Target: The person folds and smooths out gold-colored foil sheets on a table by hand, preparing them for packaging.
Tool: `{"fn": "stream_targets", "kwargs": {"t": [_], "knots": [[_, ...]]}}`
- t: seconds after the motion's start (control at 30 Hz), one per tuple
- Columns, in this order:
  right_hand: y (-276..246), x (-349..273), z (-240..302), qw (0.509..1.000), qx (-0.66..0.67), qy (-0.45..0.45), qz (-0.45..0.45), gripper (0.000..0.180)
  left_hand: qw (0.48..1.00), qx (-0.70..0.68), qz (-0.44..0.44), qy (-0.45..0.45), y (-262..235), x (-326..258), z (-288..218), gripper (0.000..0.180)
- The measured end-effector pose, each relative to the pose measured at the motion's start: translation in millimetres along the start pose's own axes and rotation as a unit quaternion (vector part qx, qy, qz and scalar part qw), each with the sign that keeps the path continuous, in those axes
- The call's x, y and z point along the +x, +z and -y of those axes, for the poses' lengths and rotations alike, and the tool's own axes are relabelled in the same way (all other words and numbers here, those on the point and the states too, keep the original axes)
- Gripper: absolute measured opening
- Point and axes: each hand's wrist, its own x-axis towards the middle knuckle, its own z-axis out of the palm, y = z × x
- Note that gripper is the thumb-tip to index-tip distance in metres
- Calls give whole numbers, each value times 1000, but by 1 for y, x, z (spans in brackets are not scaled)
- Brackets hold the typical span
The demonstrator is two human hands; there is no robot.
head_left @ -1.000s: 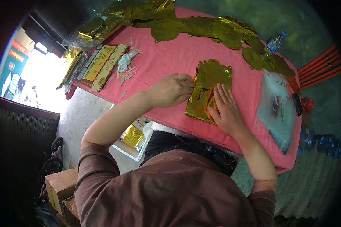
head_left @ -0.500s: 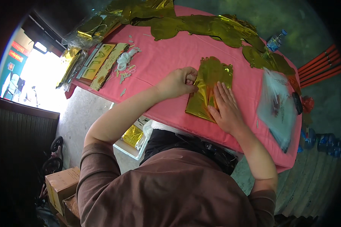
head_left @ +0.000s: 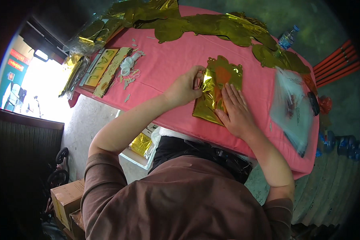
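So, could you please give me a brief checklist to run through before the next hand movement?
1. Right hand flat on the folded, shiny gold foil sheet: ok.
2. Left hand at the foil's left edge: ok.
3. Firm left-hand pinch: cannot tell.
4. Foil smooth: not ok, creased.
5. Tangled white string apart from foil: ok.
6. Translucent plastic bags apart from foil: ok.

Daylight overexposes the doorway point(head_left: 49, 82) at left; surroundings otherwise dim. Glare streaks the foil point(head_left: 214, 85). Fisheye distortion bows the table point(head_left: 176, 56), and the picture's corners fall to black.
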Motion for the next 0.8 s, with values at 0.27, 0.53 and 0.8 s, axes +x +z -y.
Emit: {"fn": "stream_targets", "kwargs": {"t": [0.27, 0.53, 0.8], "knots": [[-1, -1, 1, 1000, -5, 5, 0, 64, 1000, 12, -16, 3, -18, -7, 9, 42], [-1, -2, 0, 1000, -2, 2, -3, 66, 929, 260, 30, 262, -32, -19, 5, 29], [0, -1, 0, 1000, -5, 4, 4, 66, 913, 285, 40, 289, -31, -20, 4, 36]]}}
